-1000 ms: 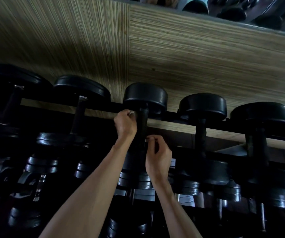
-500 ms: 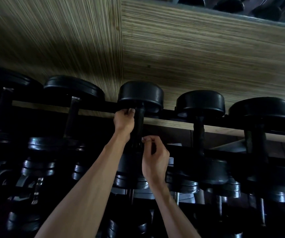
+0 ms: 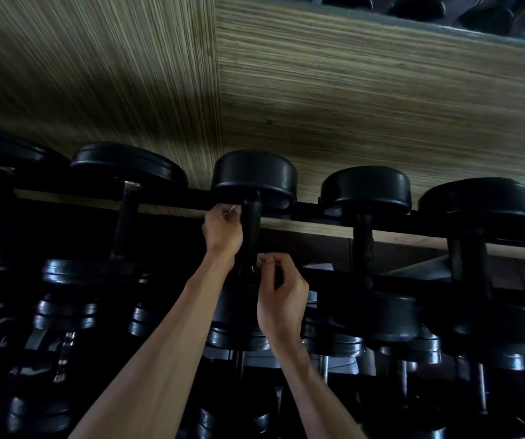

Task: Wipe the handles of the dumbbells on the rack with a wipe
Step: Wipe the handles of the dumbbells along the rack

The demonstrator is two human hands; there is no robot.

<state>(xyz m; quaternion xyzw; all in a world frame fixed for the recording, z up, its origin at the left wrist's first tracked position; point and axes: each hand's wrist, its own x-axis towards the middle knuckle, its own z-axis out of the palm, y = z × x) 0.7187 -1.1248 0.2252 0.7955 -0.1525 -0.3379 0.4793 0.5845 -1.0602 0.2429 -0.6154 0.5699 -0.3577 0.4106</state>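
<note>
A row of black round-headed dumbbells lies across the top tier of a dark metal rack (image 3: 312, 213), with a striped wood-grain wall panel (image 3: 350, 99) behind. Both hands work on the middle dumbbell (image 3: 254, 175), whose dark handle (image 3: 251, 236) runs between them. The left hand (image 3: 222, 231) sits at the upper end of the handle, just under the head, its fingers (image 3: 229, 210) curled together and pinching a small pale bit of what seems to be the wipe (image 3: 232, 209). The right hand (image 3: 281, 296) is at the lower end of the handle, its fingers (image 3: 269, 259) bent and pinching another pale edge (image 3: 260, 258) beside the handle. More dumbbells (image 3: 65, 308) fill the dim tiers below.
</note>
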